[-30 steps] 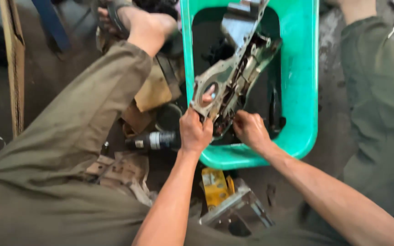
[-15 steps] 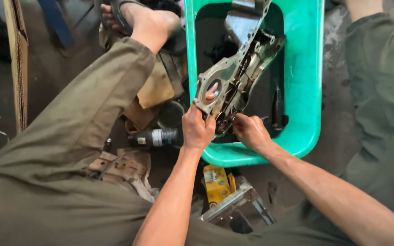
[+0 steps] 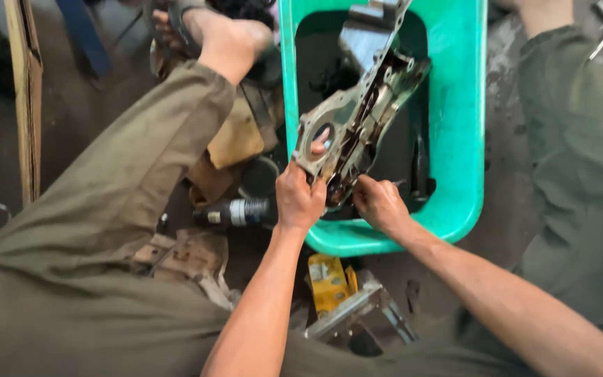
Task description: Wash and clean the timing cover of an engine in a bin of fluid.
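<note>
Two bare hands grip one grey cast-metal engine cover (image 3: 357, 115), tilted over a green plastic tub (image 3: 465, 126). Left hand (image 3: 300, 199) is closed on its lower edge, one finger through a round hole. Right hand (image 3: 380, 204), just beside, clasps the underside. A dark spray can (image 3: 239, 211) lies left of the left hand.

One green plastic tub (image 3: 469, 139). One grey metal engine cover (image 3: 361, 115), standing in the tub. Two hands on it: left hand (image 3: 299, 199), right hand (image 3: 380, 204). One dark bottle (image 3: 239, 211) and one yellow box (image 3: 329, 283) outside the tub's near edge.
</note>
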